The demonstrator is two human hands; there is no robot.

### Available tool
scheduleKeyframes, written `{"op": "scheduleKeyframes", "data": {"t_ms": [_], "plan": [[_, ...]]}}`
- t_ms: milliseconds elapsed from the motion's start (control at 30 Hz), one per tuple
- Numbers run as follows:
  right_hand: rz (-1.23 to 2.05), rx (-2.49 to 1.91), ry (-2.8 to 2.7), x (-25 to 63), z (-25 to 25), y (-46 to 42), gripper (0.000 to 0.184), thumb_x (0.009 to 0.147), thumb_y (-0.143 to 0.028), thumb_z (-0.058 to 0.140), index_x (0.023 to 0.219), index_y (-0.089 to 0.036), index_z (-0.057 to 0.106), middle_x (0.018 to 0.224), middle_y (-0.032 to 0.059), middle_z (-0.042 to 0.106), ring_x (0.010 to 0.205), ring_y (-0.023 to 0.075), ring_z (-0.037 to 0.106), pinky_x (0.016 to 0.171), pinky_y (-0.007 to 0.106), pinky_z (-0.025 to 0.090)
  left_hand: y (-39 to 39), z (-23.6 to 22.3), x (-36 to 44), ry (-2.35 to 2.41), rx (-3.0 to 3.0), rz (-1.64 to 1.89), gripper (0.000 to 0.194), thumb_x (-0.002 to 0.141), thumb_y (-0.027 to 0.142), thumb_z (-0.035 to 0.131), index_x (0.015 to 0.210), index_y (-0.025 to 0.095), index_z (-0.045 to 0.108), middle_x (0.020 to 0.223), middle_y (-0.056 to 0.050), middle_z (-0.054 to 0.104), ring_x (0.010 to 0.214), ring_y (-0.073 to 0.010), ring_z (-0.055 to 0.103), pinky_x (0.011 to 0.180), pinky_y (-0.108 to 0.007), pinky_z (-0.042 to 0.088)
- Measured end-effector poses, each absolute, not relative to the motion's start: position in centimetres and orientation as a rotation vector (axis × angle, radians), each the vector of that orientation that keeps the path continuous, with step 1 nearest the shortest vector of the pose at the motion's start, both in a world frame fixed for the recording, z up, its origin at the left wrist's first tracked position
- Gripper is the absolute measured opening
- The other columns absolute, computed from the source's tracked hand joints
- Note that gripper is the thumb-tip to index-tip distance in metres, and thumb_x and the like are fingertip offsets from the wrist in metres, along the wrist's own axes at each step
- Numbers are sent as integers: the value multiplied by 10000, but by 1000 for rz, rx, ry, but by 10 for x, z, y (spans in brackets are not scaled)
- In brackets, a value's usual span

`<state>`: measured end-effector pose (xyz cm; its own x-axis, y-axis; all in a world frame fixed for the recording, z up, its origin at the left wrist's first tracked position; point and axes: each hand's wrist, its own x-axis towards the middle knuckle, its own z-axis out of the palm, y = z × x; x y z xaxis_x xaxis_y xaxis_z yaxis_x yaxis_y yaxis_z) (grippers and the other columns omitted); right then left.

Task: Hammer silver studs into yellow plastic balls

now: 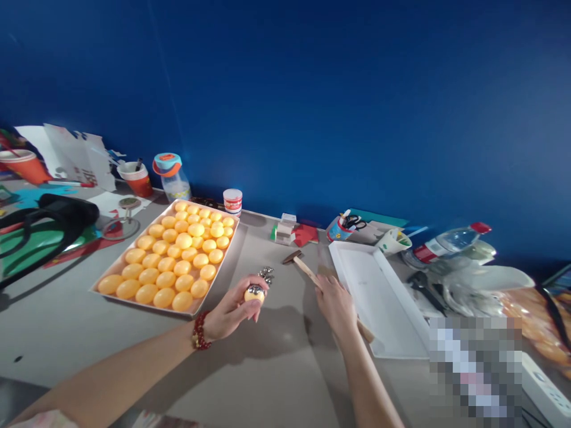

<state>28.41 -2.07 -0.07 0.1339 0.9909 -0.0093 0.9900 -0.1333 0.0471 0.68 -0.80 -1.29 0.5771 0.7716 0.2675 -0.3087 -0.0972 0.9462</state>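
My left hand point(228, 314), with a red beaded bracelet at its wrist, is closed around a pale orange ball point(253, 297). Shiny silver metal covers the top of that ball. Just beyond the fingers is a cluster of small silver metal pieces point(266, 273); whether they touch the hand I cannot tell. My right hand point(335, 304) is closed over the wooden handle of a hammer point(306, 270), whose dark head points away to the left. To the left of my left hand stands a shallow box point(92, 289) filled with many orange balls.
A long white tray point(368, 291) lies right of my right hand. Along the blue wall stand a small box point(284, 233), a round tub point(232, 202), a pen holder point(338, 229) and a lidded jug point(175, 178). A plastic bottle point(446, 245) and a power strip point(546, 386) are at right.
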Motion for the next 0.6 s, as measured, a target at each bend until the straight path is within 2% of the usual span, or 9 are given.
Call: {"op": "scheduleKeyframes", "data": {"t_ms": [133,233,367,467,533,600], "plan": [[-47,2352,2017,272,-2,-23,295,934,-181,485,1216,-183,571,1110,93,604,901,211,635,697,282,421,-10,-9,7,432,1457,961,215,963,342,488,1121,199,513,1005,-38,470,627,-73,528,602,-255,467],[-38,2344,2069,262,-4,-26,334,932,-195,497,1262,-184,547,1136,99,605,896,217,639,698,283,436,-9,-8,7,399,1474,941,229,963,358,479,1115,188,508,975,-35,476,640,-85,531,620,-266,473],[92,2310,2184,257,-4,-28,359,919,-216,528,1275,-174,553,1097,117,634,959,270,619,791,342,469,-9,-11,7,320,1435,895,263,946,358,515,1152,194,498,957,-26,462,640,-83,536,605,-249,469],[104,2353,2338,254,1,-29,321,913,-222,541,1226,-165,585,1114,136,642,1010,296,602,876,410,475,-10,-13,8,357,1399,877,270,901,325,602,1128,218,501,969,-13,453,638,-73,522,583,-223,466],[-3,2364,2614,247,6,-32,312,927,-235,524,1228,-170,574,1180,138,628,1079,289,584,937,434,468,-11,-12,10,422,1399,867,307,852,288,672,1098,226,500,956,-2,451,646,-75,497,567,-205,463],[-249,2229,3025,235,12,-38,320,941,-244,507,1256,-198,546,1231,118,610,1167,260,549,1000,423,451,-11,-10,12,481,1423,840,334,829,264,698,1090,227,492,925,6,455,657,-83,472,563,-195,457]]}}
